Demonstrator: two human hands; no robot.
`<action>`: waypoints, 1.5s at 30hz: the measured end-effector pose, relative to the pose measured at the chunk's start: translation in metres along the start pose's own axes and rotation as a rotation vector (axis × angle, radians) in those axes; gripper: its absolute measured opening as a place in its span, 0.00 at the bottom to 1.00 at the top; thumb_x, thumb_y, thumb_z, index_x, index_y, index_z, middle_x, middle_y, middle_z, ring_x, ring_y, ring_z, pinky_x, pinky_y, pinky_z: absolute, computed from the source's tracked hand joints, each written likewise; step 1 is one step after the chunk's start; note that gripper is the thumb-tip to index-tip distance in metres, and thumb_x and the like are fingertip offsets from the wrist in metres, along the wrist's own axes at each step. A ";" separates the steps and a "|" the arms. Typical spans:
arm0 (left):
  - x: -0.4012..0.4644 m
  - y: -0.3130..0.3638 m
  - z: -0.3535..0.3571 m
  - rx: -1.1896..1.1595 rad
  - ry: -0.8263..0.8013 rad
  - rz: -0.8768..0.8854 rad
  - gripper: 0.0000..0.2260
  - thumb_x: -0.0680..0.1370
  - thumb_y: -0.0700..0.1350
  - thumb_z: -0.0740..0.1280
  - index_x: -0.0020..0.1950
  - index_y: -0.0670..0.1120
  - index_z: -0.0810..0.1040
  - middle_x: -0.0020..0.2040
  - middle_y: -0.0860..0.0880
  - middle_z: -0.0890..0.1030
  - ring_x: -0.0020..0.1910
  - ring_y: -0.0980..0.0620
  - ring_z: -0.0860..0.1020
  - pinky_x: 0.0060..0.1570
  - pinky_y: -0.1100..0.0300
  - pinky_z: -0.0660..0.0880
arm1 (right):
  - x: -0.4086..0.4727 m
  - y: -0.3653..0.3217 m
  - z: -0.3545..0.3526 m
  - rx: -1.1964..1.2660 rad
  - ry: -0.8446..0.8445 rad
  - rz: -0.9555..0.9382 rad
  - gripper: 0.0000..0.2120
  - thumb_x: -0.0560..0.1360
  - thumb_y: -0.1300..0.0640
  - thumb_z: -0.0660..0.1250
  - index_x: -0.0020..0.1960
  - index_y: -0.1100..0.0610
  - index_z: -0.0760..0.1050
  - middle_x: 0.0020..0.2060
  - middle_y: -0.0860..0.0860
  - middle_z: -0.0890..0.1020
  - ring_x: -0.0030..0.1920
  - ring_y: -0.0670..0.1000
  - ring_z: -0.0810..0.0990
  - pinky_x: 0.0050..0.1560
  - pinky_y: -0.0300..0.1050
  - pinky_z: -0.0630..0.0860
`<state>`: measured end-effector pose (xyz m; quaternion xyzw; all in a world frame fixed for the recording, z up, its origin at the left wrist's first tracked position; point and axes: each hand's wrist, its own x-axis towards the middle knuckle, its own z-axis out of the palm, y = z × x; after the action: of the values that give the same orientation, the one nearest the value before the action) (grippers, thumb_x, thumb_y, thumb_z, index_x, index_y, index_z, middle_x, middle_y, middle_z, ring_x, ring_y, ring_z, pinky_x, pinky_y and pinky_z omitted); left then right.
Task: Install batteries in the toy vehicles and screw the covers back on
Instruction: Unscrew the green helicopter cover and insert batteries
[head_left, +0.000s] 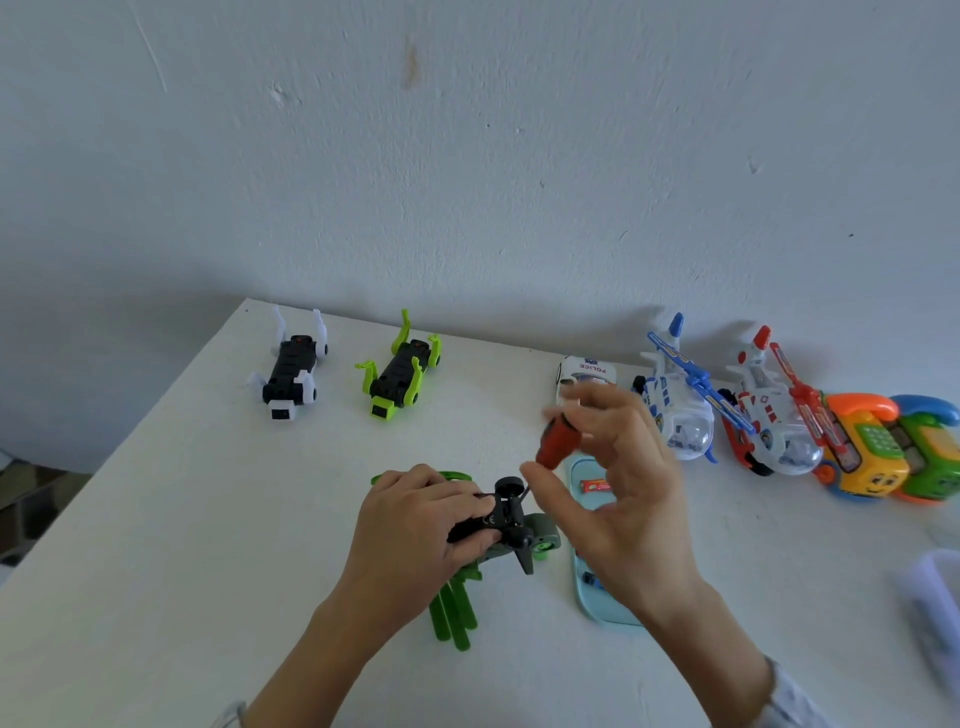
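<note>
My left hand grips a dark green and black toy vehicle, turned underside up on the white table. Its green legs stick out toward me. My right hand pinches the red handle of a screwdriver between thumb and fingers, its thin shaft slanting down to the toy's underside. A red battery lies on a light blue tray behind my right hand.
At the back stand a white and black toy and a lime green toy, both belly up. To the right are a police car, a blue helicopter, a red helicopter and two toy phones.
</note>
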<state>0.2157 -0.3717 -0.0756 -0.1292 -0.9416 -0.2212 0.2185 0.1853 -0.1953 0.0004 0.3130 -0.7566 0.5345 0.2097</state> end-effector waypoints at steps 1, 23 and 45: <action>0.000 0.000 -0.001 0.004 0.001 0.005 0.15 0.70 0.60 0.63 0.46 0.54 0.85 0.43 0.60 0.84 0.40 0.56 0.78 0.41 0.62 0.69 | 0.002 -0.002 0.000 0.064 -0.030 0.043 0.18 0.69 0.63 0.72 0.55 0.49 0.72 0.58 0.52 0.77 0.56 0.53 0.80 0.53 0.49 0.79; 0.001 0.001 -0.002 -0.004 -0.042 -0.027 0.14 0.70 0.59 0.64 0.45 0.55 0.85 0.43 0.60 0.84 0.40 0.55 0.78 0.40 0.59 0.71 | -0.013 0.003 0.024 -0.018 0.195 -0.120 0.20 0.65 0.70 0.76 0.49 0.57 0.71 0.37 0.51 0.74 0.33 0.57 0.79 0.35 0.40 0.78; -0.004 0.003 -0.001 -0.037 -0.020 -0.027 0.14 0.70 0.59 0.64 0.46 0.54 0.85 0.44 0.60 0.84 0.41 0.55 0.77 0.43 0.60 0.66 | -0.002 0.000 0.011 0.151 0.101 0.134 0.30 0.65 0.68 0.74 0.49 0.34 0.70 0.40 0.50 0.78 0.40 0.56 0.83 0.41 0.46 0.81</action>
<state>0.2208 -0.3699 -0.0752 -0.1226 -0.9412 -0.2402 0.2036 0.1872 -0.2053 -0.0049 0.2493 -0.7217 0.6181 0.1871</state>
